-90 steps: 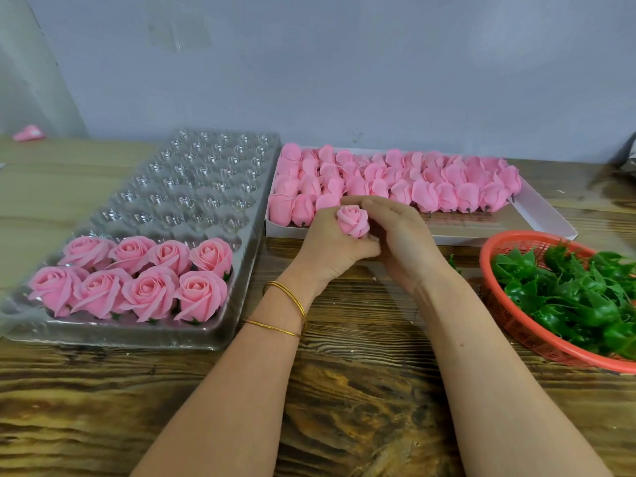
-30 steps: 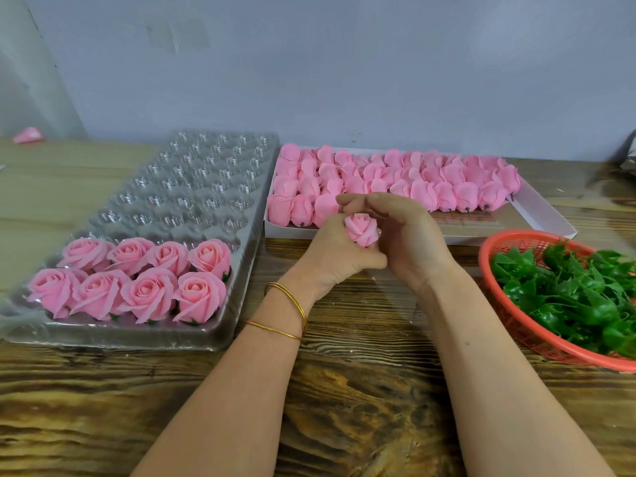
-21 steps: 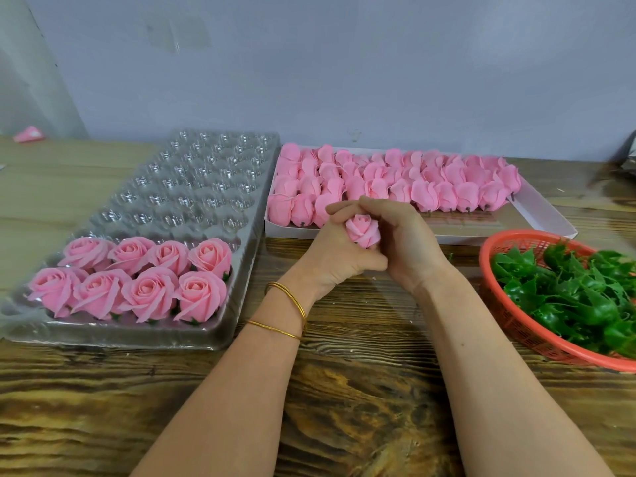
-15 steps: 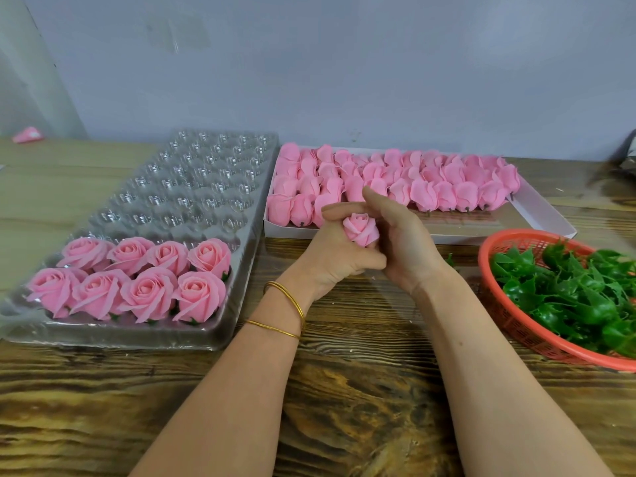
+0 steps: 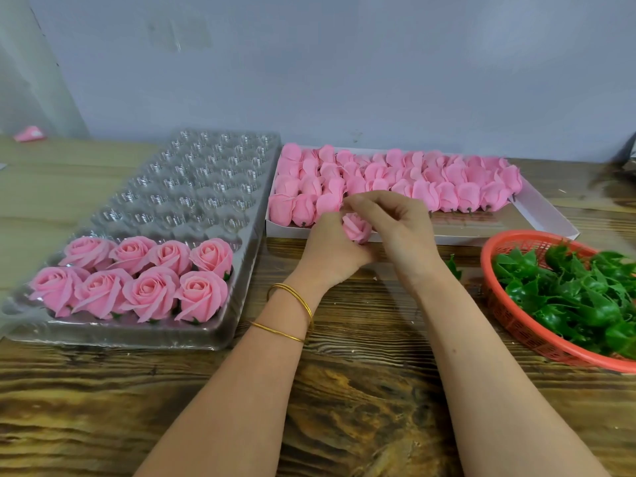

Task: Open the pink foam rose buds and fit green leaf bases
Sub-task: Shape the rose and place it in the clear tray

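Note:
A pink foam rose bud (image 5: 357, 227) sits between both hands at the table's middle. My left hand (image 5: 332, 251) grips it from below. My right hand (image 5: 401, 228) curls over its top, fingertips pinching the outer petals. Behind them a white box (image 5: 550, 215) holds several closed pink buds (image 5: 430, 180). An orange basket (image 5: 516, 325) at the right holds green leaf bases (image 5: 585, 294). One loose green leaf base (image 5: 453, 266) lies on the table beside my right wrist.
A clear plastic cell tray (image 5: 192, 187) lies at the left; several opened pink roses (image 5: 137, 280) fill its two nearest rows. A pink scrap (image 5: 29, 133) lies at the far left by the wall. The wooden table (image 5: 344, 390) stretches toward me.
Both hands stayed in place with the bud. My right hand's fingers, briefly straightened, have curled back over the bud's top and pinch its petals.

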Demonstrator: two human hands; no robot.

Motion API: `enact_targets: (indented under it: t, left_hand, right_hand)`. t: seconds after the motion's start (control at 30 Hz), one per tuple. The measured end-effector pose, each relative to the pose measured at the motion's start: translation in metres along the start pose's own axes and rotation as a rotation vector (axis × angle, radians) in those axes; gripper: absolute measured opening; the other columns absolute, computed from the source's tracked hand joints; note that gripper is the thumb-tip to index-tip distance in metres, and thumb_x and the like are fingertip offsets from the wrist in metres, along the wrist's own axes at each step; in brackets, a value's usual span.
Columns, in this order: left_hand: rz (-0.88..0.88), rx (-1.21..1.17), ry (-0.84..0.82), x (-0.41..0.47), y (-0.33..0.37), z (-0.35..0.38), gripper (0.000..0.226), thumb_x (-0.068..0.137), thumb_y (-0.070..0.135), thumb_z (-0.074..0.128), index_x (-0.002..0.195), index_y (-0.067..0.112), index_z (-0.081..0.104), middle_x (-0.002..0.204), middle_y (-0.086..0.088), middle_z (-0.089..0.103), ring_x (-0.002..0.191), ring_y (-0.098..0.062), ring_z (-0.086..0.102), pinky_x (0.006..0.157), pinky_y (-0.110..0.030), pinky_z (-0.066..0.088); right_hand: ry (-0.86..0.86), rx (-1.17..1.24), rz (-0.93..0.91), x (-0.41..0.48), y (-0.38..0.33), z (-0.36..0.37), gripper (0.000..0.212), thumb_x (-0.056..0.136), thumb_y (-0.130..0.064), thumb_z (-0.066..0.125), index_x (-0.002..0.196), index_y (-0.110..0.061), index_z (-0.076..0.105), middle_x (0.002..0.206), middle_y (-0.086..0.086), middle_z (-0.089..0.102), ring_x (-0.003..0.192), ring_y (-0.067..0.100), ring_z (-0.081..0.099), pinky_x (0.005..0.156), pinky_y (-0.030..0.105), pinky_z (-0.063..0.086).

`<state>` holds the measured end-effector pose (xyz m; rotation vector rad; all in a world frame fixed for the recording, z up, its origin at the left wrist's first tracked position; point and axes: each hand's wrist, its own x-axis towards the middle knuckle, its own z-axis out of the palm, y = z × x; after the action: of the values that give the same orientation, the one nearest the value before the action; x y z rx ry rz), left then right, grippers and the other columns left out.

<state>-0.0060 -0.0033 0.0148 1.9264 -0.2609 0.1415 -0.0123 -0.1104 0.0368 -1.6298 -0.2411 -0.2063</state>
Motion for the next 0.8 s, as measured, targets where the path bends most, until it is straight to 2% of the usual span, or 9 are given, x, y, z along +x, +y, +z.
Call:
enact_targets:
  t: [0.07,0.13,0.23,0.37,0.43,0.5,0.6,0.67,0.8]
  left_hand:
    - [0.034,0.102,0.004,0.0015,0.0009,0.0001,0.018,0.073,0.012,0.079,0.088,0.020,0.072,0.078,0.012,0.068,0.078,0.002,0.063,0.064,-0.003,0.045]
    - [0.077,0.149,0.010,0.0010,0.0022,-0.0010,0.023,0.076,0.012,0.075,0.083,0.032,0.069,0.074,0.021,0.062,0.074,0.009,0.056,0.063,0.001,0.040]
    - [0.116,0.213,0.039,-0.0014,0.0058,-0.0013,0.022,0.079,0.010,0.070,0.083,0.031,0.072,0.071,0.022,0.058,0.070,0.007,0.052,0.062,0.002,0.037]
    - [0.114,0.293,0.084,-0.0009,0.0085,-0.0005,0.050,0.082,0.006,0.065,0.055,0.045,0.049,0.056,0.029,0.046,0.056,0.016,0.046,0.057,0.002,0.035]
    - [0.082,0.278,0.083,0.0003,0.0066,0.0003,0.048,0.082,0.005,0.064,0.053,0.040,0.051,0.054,0.026,0.049,0.057,0.021,0.049,0.056,0.000,0.037]
    - [0.047,0.246,0.092,0.0007,0.0054,0.0017,0.032,0.083,0.005,0.063,0.059,0.026,0.063,0.057,0.018,0.056,0.058,0.017,0.052,0.056,-0.005,0.042]
    - [0.002,0.192,0.129,-0.0004,0.0056,0.0026,0.013,0.086,0.009,0.063,0.076,0.010,0.072,0.070,0.002,0.069,0.068,-0.003,0.061,0.061,-0.020,0.050]
    - [-0.010,0.173,0.135,-0.0007,0.0060,0.0027,0.016,0.087,0.010,0.063,0.073,0.012,0.069,0.072,0.000,0.068,0.071,-0.011,0.063,0.062,-0.023,0.051]
    - [0.001,0.202,0.146,-0.0018,0.0080,0.0019,0.037,0.090,0.006,0.056,0.058,0.023,0.049,0.060,0.007,0.051,0.060,-0.010,0.050,0.051,-0.013,0.038]
  right_hand:
    - [0.004,-0.106,-0.035,-0.0002,0.0004,0.0029,0.008,0.089,-0.011,0.069,0.084,-0.014,0.074,0.079,-0.005,0.071,0.077,-0.002,0.064,0.074,0.014,0.050]
    - [-0.002,-0.167,-0.052,0.0004,0.0015,0.0038,0.009,0.088,-0.009,0.070,0.083,-0.017,0.074,0.079,-0.007,0.071,0.079,0.001,0.064,0.078,0.019,0.052]
    - [-0.006,-0.187,-0.078,0.0001,0.0040,0.0052,0.012,0.087,-0.007,0.070,0.084,-0.017,0.073,0.078,-0.007,0.071,0.078,0.003,0.064,0.079,0.020,0.053]
    - [-0.022,-0.164,-0.089,0.0004,0.0071,0.0073,0.015,0.086,-0.009,0.072,0.085,-0.024,0.072,0.081,-0.013,0.070,0.078,-0.005,0.064,0.075,0.013,0.050]
    - [-0.032,-0.132,-0.068,0.0010,0.0083,0.0075,0.015,0.085,-0.011,0.074,0.087,-0.025,0.072,0.083,-0.014,0.070,0.079,-0.006,0.065,0.073,0.012,0.049]
    - [-0.046,-0.075,-0.048,0.0008,0.0086,0.0070,0.016,0.084,-0.010,0.075,0.088,-0.025,0.072,0.084,-0.015,0.071,0.080,-0.007,0.066,0.071,0.009,0.049]
    - [-0.080,0.000,0.004,-0.0001,0.0091,0.0059,0.017,0.083,-0.011,0.076,0.092,-0.025,0.073,0.091,-0.008,0.073,0.088,0.000,0.068,0.075,0.015,0.052]
    - [-0.094,0.019,0.037,-0.0005,0.0092,0.0055,0.019,0.083,-0.010,0.077,0.098,-0.020,0.073,0.100,0.001,0.073,0.096,0.008,0.068,0.083,0.023,0.054]
    - [-0.120,0.044,0.067,-0.0017,0.0064,0.0066,0.028,0.080,-0.005,0.077,0.107,-0.011,0.070,0.106,0.004,0.072,0.101,0.010,0.066,0.097,0.033,0.053]
